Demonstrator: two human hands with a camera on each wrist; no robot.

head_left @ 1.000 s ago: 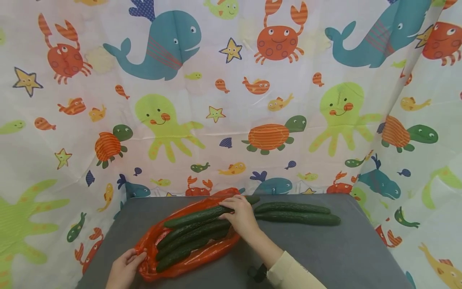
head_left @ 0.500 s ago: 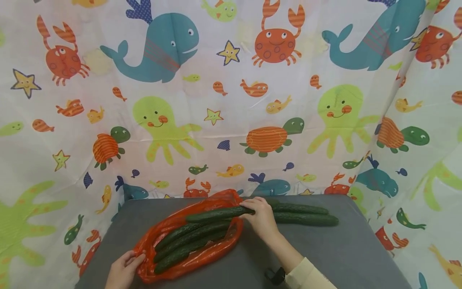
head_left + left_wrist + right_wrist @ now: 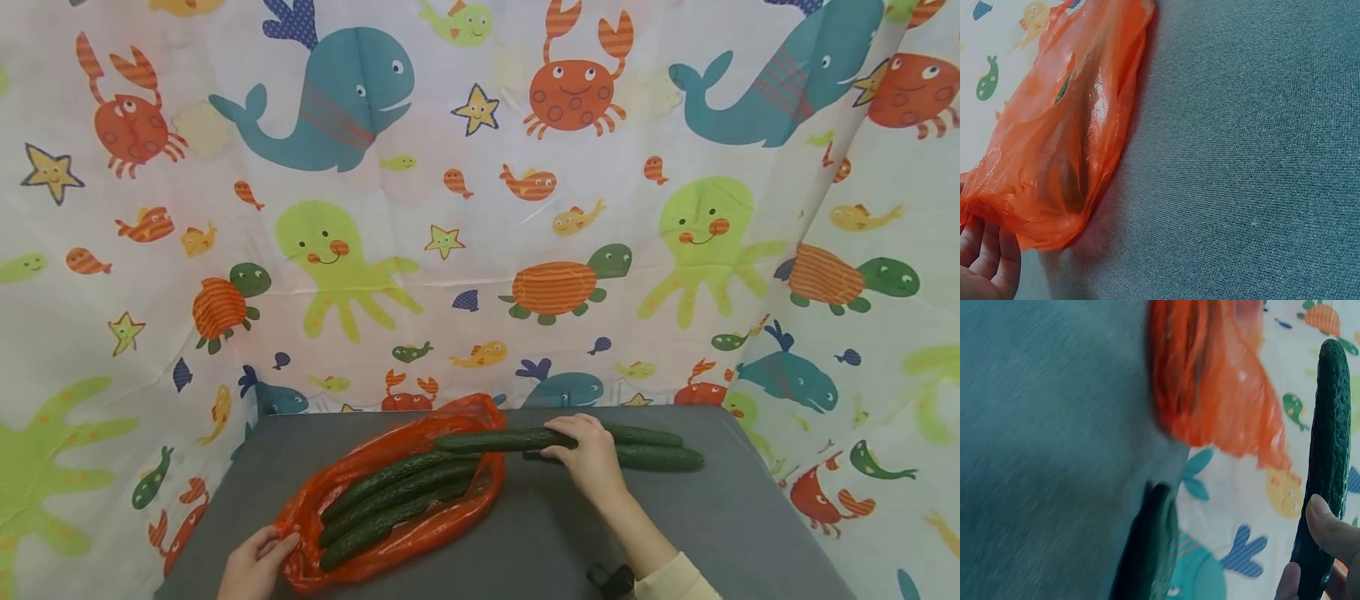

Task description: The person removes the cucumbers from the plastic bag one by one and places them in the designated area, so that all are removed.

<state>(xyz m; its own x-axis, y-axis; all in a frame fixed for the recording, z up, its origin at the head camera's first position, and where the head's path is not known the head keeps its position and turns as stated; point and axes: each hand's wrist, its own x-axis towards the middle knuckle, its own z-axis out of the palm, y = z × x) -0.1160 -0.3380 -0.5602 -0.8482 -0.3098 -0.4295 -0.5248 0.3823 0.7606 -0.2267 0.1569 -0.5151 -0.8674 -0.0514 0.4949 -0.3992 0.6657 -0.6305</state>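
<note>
In the head view my right hand (image 3: 592, 462) grips a long dark green cucumber (image 3: 491, 441) near its right end. That cucumber is raised, its left tip over the far rim of an orange plastic bag (image 3: 453, 525). Thumb and fingers wrap the held cucumber (image 3: 1330, 431) in the right wrist view. Three more cucumbers (image 3: 401, 493) lie side by side in the bag's opening. My left hand (image 3: 258, 562) pinches the bag's lower left end; in the left wrist view its fingers (image 3: 988, 250) are partly hidden by the crumpled plastic.
Two cucumbers (image 3: 660, 457) lie together on the grey tabletop (image 3: 720, 533) to the right, partly behind my right hand. A curtain (image 3: 480, 250) printed with sea animals surrounds the back and sides. A black strap (image 3: 611, 581) shows by the right wrist.
My right hand has moved right, drawing the cucumber from above the other cucumbers in the bag toward the pair on the table. The left hand stays at the bag's end.
</note>
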